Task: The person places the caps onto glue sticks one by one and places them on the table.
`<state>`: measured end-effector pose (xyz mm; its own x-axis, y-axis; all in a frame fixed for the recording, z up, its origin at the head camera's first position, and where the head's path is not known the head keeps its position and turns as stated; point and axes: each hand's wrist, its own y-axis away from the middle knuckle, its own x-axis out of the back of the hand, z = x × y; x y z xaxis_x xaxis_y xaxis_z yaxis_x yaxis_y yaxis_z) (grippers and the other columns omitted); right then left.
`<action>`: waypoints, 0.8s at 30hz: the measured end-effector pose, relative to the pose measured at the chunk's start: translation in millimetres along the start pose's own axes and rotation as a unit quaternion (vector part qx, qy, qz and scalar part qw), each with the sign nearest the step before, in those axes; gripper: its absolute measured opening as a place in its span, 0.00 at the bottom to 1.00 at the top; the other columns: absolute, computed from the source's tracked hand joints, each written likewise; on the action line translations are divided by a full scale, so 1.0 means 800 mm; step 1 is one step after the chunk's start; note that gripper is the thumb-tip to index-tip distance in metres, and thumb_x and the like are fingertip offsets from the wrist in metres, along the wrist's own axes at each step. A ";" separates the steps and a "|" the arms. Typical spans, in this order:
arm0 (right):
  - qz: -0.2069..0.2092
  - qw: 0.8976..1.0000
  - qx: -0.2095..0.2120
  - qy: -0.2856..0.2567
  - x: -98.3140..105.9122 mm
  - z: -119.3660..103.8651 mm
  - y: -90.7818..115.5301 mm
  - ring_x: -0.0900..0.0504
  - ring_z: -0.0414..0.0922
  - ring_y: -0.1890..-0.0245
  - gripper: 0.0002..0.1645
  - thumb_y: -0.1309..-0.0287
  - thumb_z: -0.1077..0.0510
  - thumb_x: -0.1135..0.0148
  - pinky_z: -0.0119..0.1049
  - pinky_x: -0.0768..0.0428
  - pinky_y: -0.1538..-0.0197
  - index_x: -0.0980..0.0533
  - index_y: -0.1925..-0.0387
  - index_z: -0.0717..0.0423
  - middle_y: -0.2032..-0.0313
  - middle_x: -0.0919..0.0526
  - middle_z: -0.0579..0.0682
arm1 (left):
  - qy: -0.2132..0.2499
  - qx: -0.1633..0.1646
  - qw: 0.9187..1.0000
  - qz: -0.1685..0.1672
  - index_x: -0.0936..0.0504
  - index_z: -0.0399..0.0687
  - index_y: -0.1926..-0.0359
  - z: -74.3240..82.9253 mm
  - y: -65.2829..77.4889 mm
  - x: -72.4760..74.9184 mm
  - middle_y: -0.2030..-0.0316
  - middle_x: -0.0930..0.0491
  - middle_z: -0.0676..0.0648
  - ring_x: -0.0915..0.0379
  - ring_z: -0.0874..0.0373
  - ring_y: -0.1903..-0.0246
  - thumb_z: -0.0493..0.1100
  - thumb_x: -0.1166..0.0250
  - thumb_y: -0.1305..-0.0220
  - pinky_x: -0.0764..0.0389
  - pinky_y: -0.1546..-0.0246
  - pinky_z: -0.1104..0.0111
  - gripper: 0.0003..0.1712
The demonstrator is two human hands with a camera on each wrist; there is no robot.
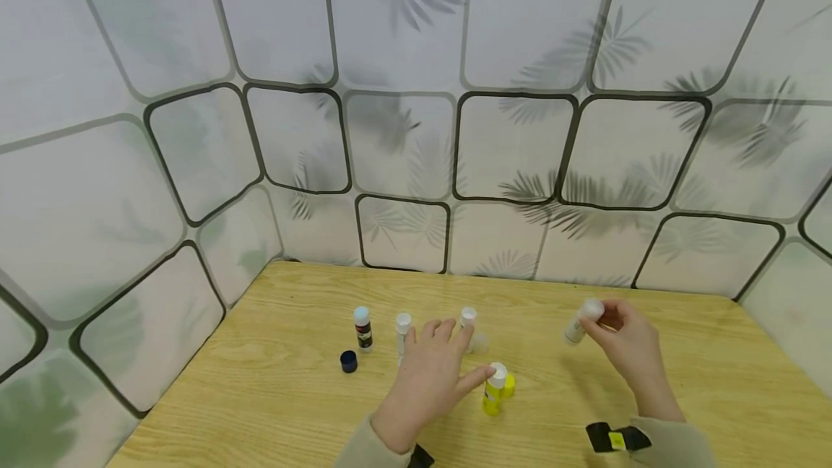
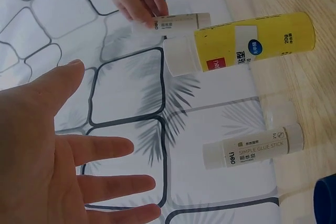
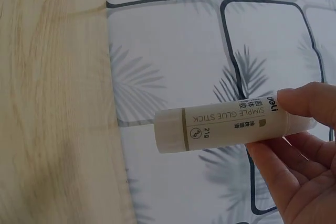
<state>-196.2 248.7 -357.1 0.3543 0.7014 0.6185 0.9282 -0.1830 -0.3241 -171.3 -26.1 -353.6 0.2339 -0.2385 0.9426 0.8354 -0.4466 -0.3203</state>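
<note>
The white glue stick labelled SIMPLE GLUE STICK point(image 1: 575, 327) is in the air, to the right of the upright yellow glue stick point(image 1: 493, 394) and farther back. Its long axis slants: the free end points down and leftward, towards the yellow stick's side, while the upper end sits in the grip of the right hand point(image 1: 627, 349). That grip is closed to a pinch, thumb against fingers, at the top of the barrel. The left hand point(image 1: 432, 365) is much the nearer to the yellow stick, just left of it, fingers spread and grip empty; the left wrist view shows a gap between thumb and stick. A yellow cap point(image 1: 509, 386) is just beside the yellow stick on its right. Behind and left of it on the surface point(image 1: 292, 410) stands another white glue stick point(image 1: 468, 318), a clear cap point(image 1: 480, 343) beside it.
</note>
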 end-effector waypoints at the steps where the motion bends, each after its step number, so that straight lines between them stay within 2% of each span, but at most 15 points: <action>1: -0.002 1.000 -0.001 0.003 0.000 0.002 -0.001 0.26 0.58 0.57 0.28 0.47 0.50 0.40 0.40 0.24 0.66 0.32 0.53 0.68 0.58 0.25 0.64 | -0.002 0.000 1.000 -0.001 0.32 0.52 0.41 0.000 0.000 0.000 0.48 0.30 0.45 0.36 0.47 0.49 0.71 0.57 0.44 0.36 0.54 0.45 0.38; 5: -0.004 1.000 -0.001 0.012 -0.003 0.010 -0.002 0.26 0.59 0.57 0.27 0.47 0.51 0.40 0.46 0.24 0.64 0.32 0.53 0.68 0.58 0.25 0.65 | -0.003 0.001 1.000 -0.004 0.32 0.53 0.41 0.000 -0.001 -0.001 0.48 0.30 0.45 0.36 0.48 0.49 0.71 0.58 0.44 0.36 0.54 0.46 0.39; 10: -0.011 1.000 -0.005 0.015 -0.006 0.017 -0.005 0.26 0.60 0.58 0.25 0.48 0.55 0.39 0.47 0.24 0.63 0.32 0.54 0.70 0.59 0.25 0.67 | 0.001 0.006 1.000 -0.010 0.32 0.52 0.41 -0.001 -0.002 -0.001 0.48 0.30 0.45 0.36 0.48 0.49 0.71 0.57 0.44 0.36 0.54 0.46 0.38; 24: -0.053 0.998 -0.034 0.023 -0.012 0.035 -0.008 0.27 0.60 0.58 0.28 0.47 0.56 0.40 0.46 0.25 0.62 0.34 0.52 0.73 0.57 0.27 0.69 | 0.010 0.008 1.000 -0.019 0.32 0.52 0.41 0.000 -0.003 0.000 0.48 0.30 0.44 0.37 0.48 0.48 0.70 0.56 0.44 0.36 0.53 0.46 0.38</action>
<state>-208.7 262.9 -381.1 0.2571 0.6873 0.6793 0.9657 -0.1564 -0.2072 -173.1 -25.3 -352.9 0.1909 -0.2394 0.9520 0.8519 -0.4414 -0.2818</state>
